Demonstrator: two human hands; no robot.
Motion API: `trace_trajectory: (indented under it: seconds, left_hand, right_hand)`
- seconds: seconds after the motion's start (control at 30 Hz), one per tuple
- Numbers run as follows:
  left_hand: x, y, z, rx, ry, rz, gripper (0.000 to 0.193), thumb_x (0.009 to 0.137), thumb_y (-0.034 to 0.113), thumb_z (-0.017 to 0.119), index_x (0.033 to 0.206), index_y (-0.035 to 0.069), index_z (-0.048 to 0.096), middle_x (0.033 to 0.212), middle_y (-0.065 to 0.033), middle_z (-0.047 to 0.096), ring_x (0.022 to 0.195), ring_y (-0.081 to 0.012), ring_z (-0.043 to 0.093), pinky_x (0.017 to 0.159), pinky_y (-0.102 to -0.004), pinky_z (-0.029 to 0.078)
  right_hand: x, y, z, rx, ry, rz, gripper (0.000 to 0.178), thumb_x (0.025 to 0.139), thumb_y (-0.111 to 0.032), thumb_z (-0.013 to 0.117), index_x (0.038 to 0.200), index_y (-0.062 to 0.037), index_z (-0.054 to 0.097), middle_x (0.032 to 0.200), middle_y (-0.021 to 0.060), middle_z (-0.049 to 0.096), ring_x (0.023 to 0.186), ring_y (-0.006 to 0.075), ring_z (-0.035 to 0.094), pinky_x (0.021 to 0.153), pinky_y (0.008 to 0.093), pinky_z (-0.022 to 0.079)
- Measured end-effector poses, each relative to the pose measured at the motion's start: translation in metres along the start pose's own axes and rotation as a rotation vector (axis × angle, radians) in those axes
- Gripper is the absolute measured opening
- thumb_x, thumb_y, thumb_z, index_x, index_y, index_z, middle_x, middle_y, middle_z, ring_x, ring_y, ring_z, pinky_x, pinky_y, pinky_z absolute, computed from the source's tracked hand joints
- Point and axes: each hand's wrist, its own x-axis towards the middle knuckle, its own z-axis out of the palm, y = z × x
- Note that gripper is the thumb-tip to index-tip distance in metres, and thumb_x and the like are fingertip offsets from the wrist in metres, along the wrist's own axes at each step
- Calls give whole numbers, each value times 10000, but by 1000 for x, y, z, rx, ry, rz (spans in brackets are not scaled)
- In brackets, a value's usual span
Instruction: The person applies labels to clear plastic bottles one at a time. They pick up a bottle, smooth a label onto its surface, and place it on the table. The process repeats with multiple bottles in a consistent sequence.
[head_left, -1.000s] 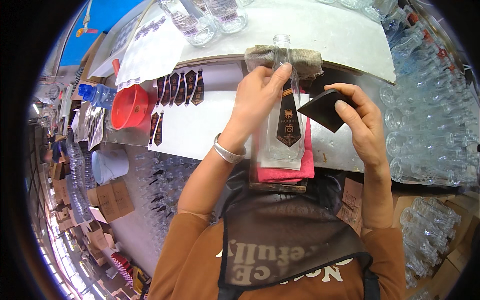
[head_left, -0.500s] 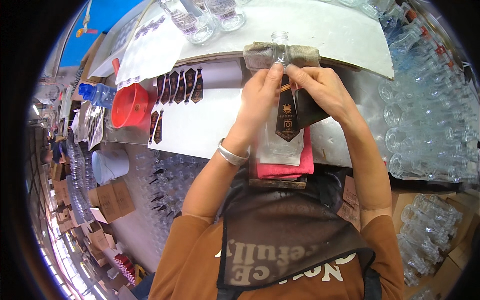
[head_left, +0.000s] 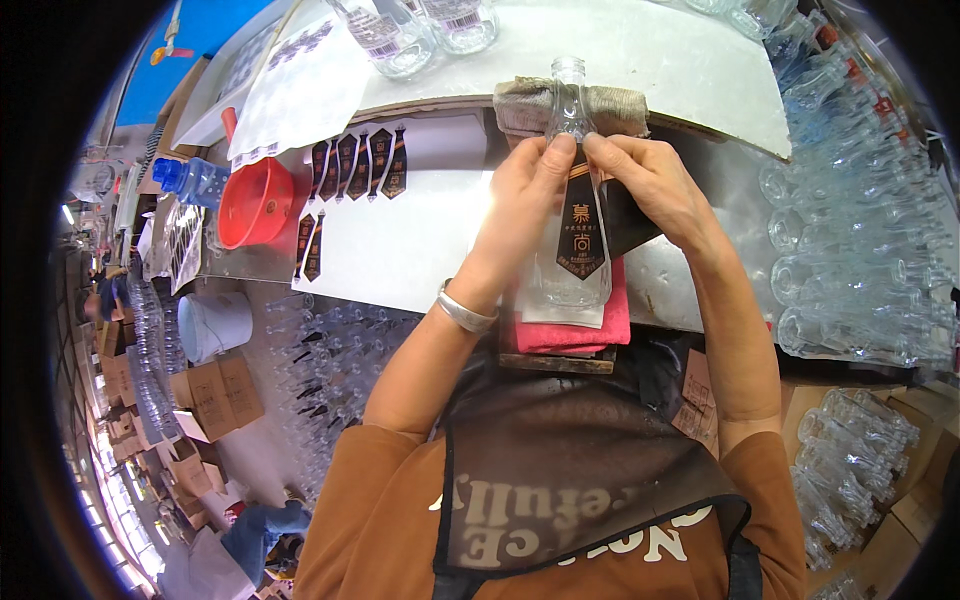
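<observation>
A clear glass bottle [head_left: 556,285] lies on its back, neck away from me, with a black tie-shaped label [head_left: 581,235] on its upper face. My left hand [head_left: 530,180] pinches near the label's top at the bottle's shoulder, thumb pressed down. Across from it, my right hand [head_left: 645,180] grips the label's upper end with thumb and fingers together. Beneath the right hand shows a dark flat piece [head_left: 628,218]; whether that hand holds it I cannot tell. A rolled cloth [head_left: 620,108] supports the neck, and a pink cloth [head_left: 565,337] lies under the base.
Left of the bottle is a white label sheet [head_left: 400,240] with several tie-shaped labels [head_left: 380,160]. Beyond it stand a red plastic container [head_left: 255,205] and a blue-capped bottle [head_left: 190,182]. Rows of glass bottles [head_left: 840,265] line the right. Labelled bottles [head_left: 385,40] stand at the far edge.
Both thumbs have moved slightly apart and down at the label's top. My view has shifted a little. A person in blue now appears at the lower left.
</observation>
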Motion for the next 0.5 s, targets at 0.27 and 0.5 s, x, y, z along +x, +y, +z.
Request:
trace_trajectory:
  seconds: [0.27, 0.5]
  left_hand:
    - [-41, -10, -45, 112, -10, 165, 730, 1001, 370, 603, 1516, -58, 311, 1464, -229, 486, 1294, -288, 552, 1025, -400, 489]
    - [-81, -15, -50, 544, -85, 429, 1068, 714, 218, 895, 1541, -50, 276, 1461, -249, 471, 1354, -345, 482, 1120, -422, 399]
  right_hand:
    - [-29, -57, -17, -36, 183, -345, 250, 905, -95, 653, 1130, 12, 669, 1061, 128, 713, 926, 206, 693, 872, 352, 546]
    - [-9, -72, -4, -638, 248, -881, 240, 807, 32, 658, 1034, -46, 677, 953, 131, 672, 882, 310, 662, 777, 398, 545]
